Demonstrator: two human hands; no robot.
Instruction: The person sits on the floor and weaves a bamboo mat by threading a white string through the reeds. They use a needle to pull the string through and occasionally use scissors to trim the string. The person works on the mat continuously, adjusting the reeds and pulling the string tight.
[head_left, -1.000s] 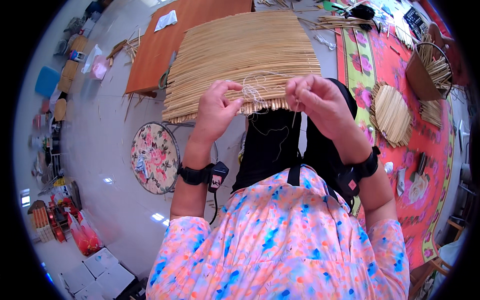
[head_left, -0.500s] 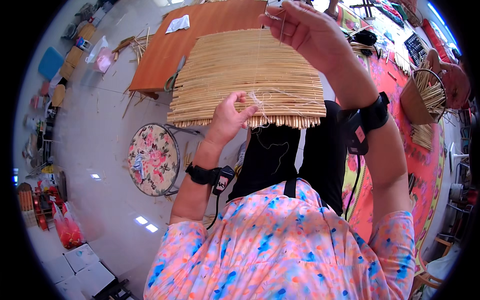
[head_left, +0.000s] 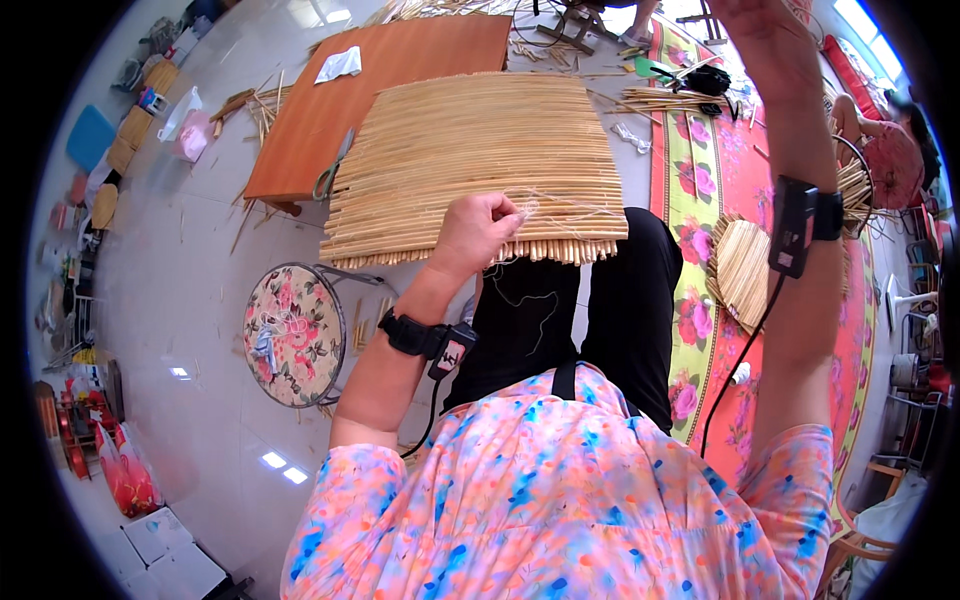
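Observation:
A mat of pale straw-coloured stalks (head_left: pixel 470 150) lies across my knees, its far left part against an orange-brown table. White thread (head_left: pixel 560 200) lies in loose loops near the mat's near edge, and one end trails down over my black trousers. My left hand (head_left: pixel 475 235) is closed over that edge, thumb and forefinger pinched on the thread. Raised high at the upper right, away from the mat, is my right hand (head_left: pixel 768 45). The top of the picture cuts off its fingers, so what they hold is hidden.
Green-handled scissors (head_left: pixel 328 178) and a white cloth (head_left: pixel 340 65) lie on the table (head_left: pixel 420 45). A flowered round stool (head_left: pixel 295 335) stands at left. On the flowered carpet at right are a round stalk piece (head_left: pixel 742 265) and bundled stalks (head_left: pixel 675 100). Another person sits far right.
My right hand has swung up and right, away from the mat. My left hand has closed from loosely spread fingers into a pinch on the thread. The view has shifted slightly.

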